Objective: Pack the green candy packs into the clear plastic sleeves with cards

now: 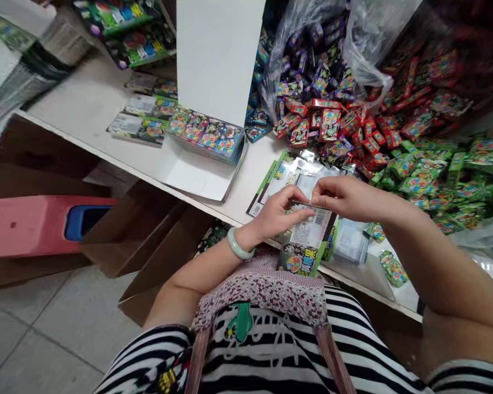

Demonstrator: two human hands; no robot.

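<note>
My left hand [277, 214] is closed on a printed packet [310, 232], its thumb lying across the packet's upper part. The packet has a pale back panel with a barcode and a black and green front design below. At the packet's top edge, the fingers of my right hand [343, 196] are pinched together; I cannot make out whether they grip the edge or something small. Beneath and behind the hands lie more flat packets [267, 189]. Several small red candy boxes [331, 125] are heaped just beyond, with green ones [425, 175] to the right.
A white display box [201, 183] with its lid up stands left of the hands, a row of colourful boxes [207, 131] inside. Purple boxes [304, 60] spill from a clear plastic bag [363, 49]. Below the table edge are cardboard cartons [125, 235] and a pink stool [28, 224].
</note>
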